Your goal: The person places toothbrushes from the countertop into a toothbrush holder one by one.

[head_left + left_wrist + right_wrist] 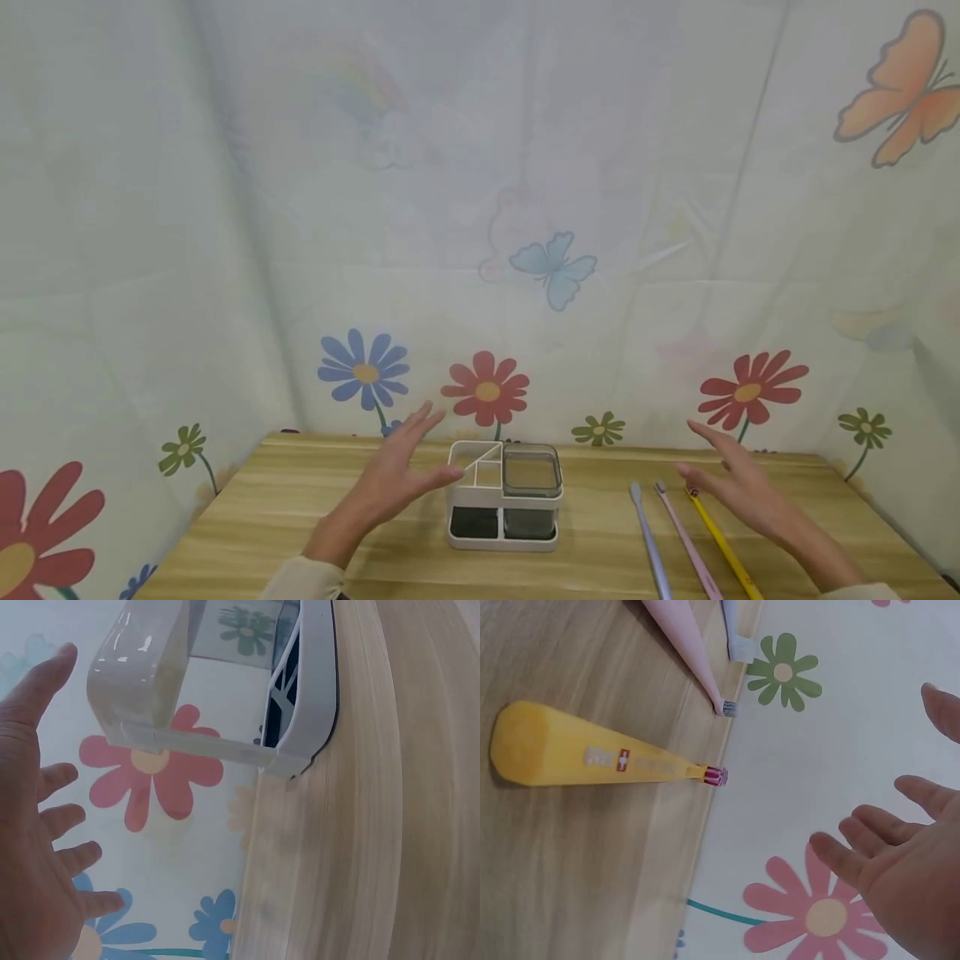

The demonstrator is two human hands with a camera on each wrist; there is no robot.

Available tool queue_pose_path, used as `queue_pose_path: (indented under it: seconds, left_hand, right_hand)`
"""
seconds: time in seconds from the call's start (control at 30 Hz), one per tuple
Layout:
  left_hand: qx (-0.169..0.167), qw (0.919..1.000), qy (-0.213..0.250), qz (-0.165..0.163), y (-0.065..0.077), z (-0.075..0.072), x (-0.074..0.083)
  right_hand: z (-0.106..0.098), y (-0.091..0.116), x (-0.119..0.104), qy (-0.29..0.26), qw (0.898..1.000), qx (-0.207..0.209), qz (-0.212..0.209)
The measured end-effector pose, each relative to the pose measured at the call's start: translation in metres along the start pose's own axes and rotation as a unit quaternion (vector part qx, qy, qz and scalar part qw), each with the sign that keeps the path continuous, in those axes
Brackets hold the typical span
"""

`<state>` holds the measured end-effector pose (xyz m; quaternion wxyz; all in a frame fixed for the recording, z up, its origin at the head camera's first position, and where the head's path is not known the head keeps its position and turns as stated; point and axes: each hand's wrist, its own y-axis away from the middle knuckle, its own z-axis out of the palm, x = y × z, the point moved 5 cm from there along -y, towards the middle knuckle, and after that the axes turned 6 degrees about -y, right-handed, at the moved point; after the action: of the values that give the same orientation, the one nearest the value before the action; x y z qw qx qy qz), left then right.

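My left hand [393, 475] is held with fingers spread at the left side of a white toothbrush holder [504, 546], its thumb overlapping the upper rim in the head view. The holder has a divided upper tier and a clear cup [532, 492] on its right side. Over on the right, my right hand [742, 492] hovers with fingers apart, holding nothing. Beside and below it lie a yellow toothbrush [592, 754], a pink toothbrush [686, 537] and a blue toothbrush [649, 542], heads pointing away from me. In the left wrist view the holder [319, 682] stands beyond the spread fingers.
The wooden table [405, 567] ends at a hanging cloth backdrop [420, 250] printed with flowers and butterflies. This cloth rises right behind the table's far edge and also along the left side.
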<state>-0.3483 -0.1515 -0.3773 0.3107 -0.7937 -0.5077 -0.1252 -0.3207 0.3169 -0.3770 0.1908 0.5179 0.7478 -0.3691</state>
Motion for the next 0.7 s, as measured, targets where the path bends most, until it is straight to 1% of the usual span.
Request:
queue_pose_path:
  seconds: [0.1, 0.2, 0.33, 0.5, 0.57, 0.63, 0.7]
  left_hand:
    - [0.002, 0.9999, 0.017, 0.000, -0.002, 0.003, 0.003]
    - [0.006, 0.9994, 0.034, 0.002, -0.003, 0.005, 0.007]
    - [0.011, 0.9985, 0.054, 0.004, -0.004, 0.008, 0.009]
    - [0.012, 0.9974, 0.072, 0.005, -0.005, 0.013, 0.012]
    - [0.013, 0.9968, 0.079, 0.004, -0.004, 0.014, 0.014]
    - [0.014, 0.9960, 0.088, 0.004, -0.004, 0.015, 0.015]
    - [0.013, 0.9952, 0.096, 0.005, -0.004, 0.017, 0.017]
  right_hand:
    - [-0.004, 0.002, 0.007, -0.029, 1.000, 0.006, 0.008]
    - [-0.007, 0.005, 0.012, -0.041, 0.999, 0.012, 0.019]
    - [-0.009, 0.009, 0.017, -0.035, 0.999, 0.013, 0.029]
    - [-0.010, 0.012, 0.020, -0.015, 1.000, 0.024, 0.011]
    - [-0.010, 0.012, 0.021, -0.015, 1.000, 0.023, 0.012]
    - [-0.008, 0.013, 0.024, -0.021, 0.999, 0.018, 0.026]
    - [-0.008, 0.014, 0.029, -0.025, 0.998, 0.010, 0.051]
